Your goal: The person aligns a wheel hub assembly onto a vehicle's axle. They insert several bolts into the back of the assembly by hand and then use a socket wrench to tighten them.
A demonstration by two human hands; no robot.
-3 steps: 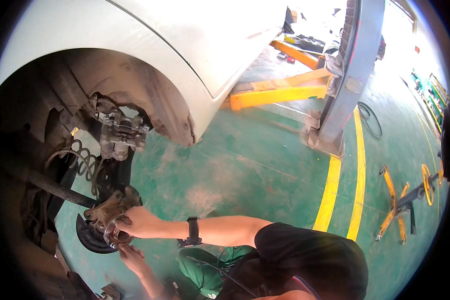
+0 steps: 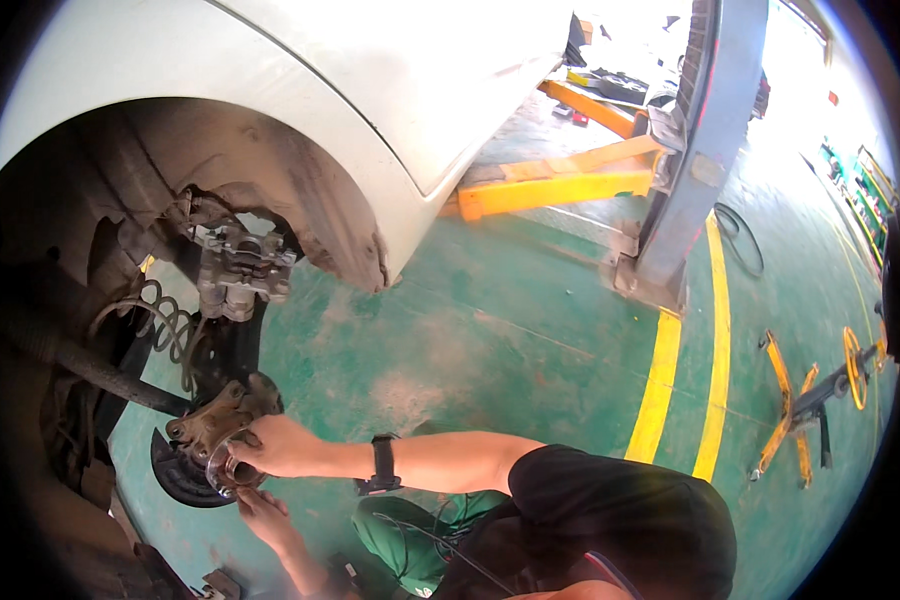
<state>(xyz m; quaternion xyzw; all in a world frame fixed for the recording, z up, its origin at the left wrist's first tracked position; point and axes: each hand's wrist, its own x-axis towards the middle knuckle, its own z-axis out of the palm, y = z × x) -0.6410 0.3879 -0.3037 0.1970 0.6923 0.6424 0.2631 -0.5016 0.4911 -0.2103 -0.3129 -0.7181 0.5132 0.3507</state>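
My right hand (image 2: 278, 446), with a black watch on its wrist, is closed on the upper right rim of a round metal wheel hub (image 2: 226, 474). Below it, my left hand (image 2: 264, 512) has its fingertips pressed together at the hub's lower edge; whatever they may hold is too small to make out. Behind the hub sits a dark curved backing plate (image 2: 178, 478). A rusty knuckle (image 2: 208, 424) joins the hub to the suspension. Higher up in the wheel arch hangs a grey brake caliper (image 2: 242, 268), apart from both hands.
A white car body (image 2: 350, 70) rises above the wheel arch. From the left a dark shaft (image 2: 120, 378) runs toward the knuckle, below a coiled line (image 2: 170, 325). Yellow lift arms (image 2: 560, 190) meet a grey post (image 2: 695, 170). A yellow wheeled stand (image 2: 798, 410) stands at right.
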